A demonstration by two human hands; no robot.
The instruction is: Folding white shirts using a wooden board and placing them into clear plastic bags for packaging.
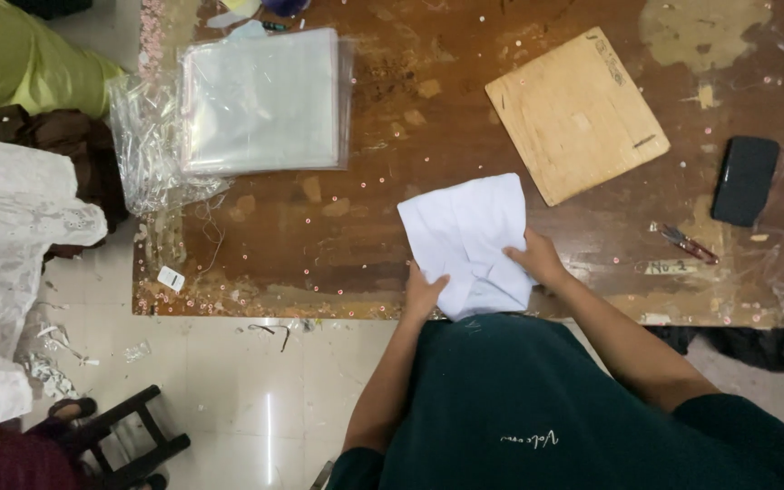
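A folded cloth (469,240) lay at the table's (392,236) near edge, the left hand (424,295) on its left side and the right hand (537,259) on its right. Beyond it to the right sat a wooden board (576,113); further right, a phone (746,180), with scissors (688,243) nearer the edge. A stack of plastic bags (260,100) lay far left.

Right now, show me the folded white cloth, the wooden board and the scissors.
folded white cloth (465,231), head view, upper middle of the fabric.
wooden board (575,113), head view, centre of its face.
scissors (690,244), head view, the handles.
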